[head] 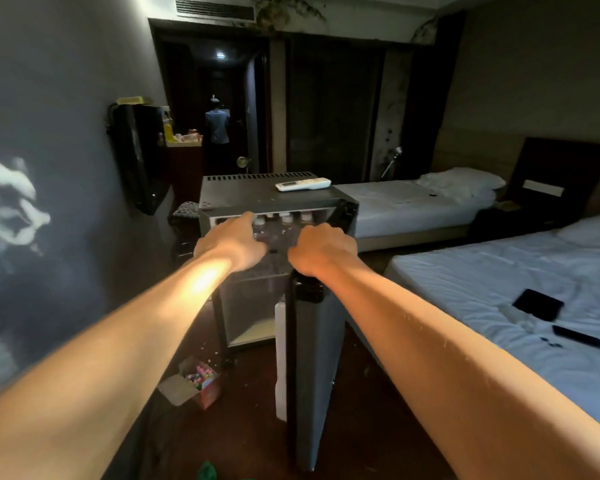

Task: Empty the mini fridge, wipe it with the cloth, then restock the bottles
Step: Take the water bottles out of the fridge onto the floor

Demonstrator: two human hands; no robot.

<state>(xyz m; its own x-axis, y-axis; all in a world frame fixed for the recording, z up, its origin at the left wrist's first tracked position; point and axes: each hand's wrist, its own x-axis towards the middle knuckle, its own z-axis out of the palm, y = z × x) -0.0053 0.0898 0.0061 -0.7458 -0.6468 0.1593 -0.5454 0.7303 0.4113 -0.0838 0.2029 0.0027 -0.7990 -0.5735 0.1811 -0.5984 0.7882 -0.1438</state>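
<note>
Left hand (pixel 232 239) reaches straight-fingered toward upright bottles (pixel 286 219); right hand (pixel 321 251) grips the open fridge door (pixel 321 368).

The mini fridge (pixel 243 192) is dark grey; at twelve o'clock a white remote (pixel 302 184) lies on it. The bottles (pixel 286 219) have white caps. At four o'clock, the bed (pixel 465 271) is pale bluish white, with a black phone (pixel 538 304). The floor (pixel 250 427) is dark reddish brown.

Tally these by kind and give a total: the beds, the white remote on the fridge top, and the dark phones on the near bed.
Beds: 2
Remote: 1
Phones: 2
Total: 5
</note>
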